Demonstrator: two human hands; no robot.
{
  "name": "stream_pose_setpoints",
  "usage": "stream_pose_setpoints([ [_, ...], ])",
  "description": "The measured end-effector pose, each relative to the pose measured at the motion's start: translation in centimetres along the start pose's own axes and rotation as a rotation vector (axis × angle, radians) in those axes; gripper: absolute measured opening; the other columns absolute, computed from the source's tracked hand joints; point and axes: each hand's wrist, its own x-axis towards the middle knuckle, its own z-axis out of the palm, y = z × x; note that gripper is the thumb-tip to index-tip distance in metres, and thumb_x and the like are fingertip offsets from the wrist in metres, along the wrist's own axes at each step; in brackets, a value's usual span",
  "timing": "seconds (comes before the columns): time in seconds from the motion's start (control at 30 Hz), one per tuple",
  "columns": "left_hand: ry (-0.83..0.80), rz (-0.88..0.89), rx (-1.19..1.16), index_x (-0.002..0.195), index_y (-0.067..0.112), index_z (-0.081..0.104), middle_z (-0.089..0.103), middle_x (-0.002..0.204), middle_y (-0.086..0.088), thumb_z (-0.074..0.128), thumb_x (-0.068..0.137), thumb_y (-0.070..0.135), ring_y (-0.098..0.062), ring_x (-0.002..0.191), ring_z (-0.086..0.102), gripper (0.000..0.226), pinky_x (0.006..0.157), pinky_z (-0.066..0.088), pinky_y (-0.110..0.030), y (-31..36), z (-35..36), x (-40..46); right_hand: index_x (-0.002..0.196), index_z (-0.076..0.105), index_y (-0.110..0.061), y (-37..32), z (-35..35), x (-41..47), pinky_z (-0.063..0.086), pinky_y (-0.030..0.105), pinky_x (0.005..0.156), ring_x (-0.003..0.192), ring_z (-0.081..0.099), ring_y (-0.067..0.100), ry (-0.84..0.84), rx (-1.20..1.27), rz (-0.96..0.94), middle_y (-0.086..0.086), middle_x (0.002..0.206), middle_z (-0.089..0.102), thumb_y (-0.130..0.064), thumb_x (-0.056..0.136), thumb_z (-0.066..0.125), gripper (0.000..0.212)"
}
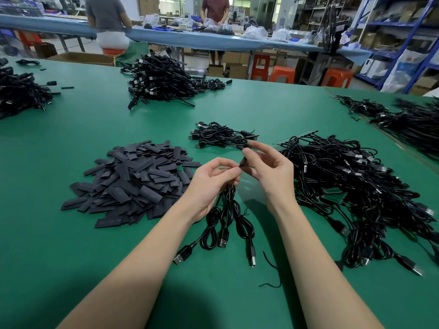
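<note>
Gripping a bunch of USB cables [228, 210], the left hand [211, 184] holds it over the middle of the green worktop [71, 269], plugs lying toward the near edge. A big cable heap [344, 181] lies toward the right edge and a pile of flat black sleeves [133, 181] to the left. The right hand [268, 172] pinches a small black piece [242, 161] at the bunch's top.

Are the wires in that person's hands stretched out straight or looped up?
Looped up. The wires hang from the left hand in loose coils, their plugs lying on the green table.
</note>
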Motion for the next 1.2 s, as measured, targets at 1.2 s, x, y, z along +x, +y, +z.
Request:
stream_pose_setpoints([
  [1.2, 0.205, -0.149, -0.328, 0.108, 0.000, 0.060, 0.067, 0.111, -0.018, 0.041, 0.108, 0.022, -0.023, 0.102, 0.067, 0.029, 0.089, 0.056, -0.030, 0.8, -0.1, 0.8, 0.110, 0.062, 0.006, -1.8, 6.8, 11.5, 0.050, 0.017, 0.040, 0.048, 0.063, 0.015, 0.129, 0.263, 0.478, 0.011, 0.080, 0.062, 0.001, 0.096, 0.063, 0.014],
])
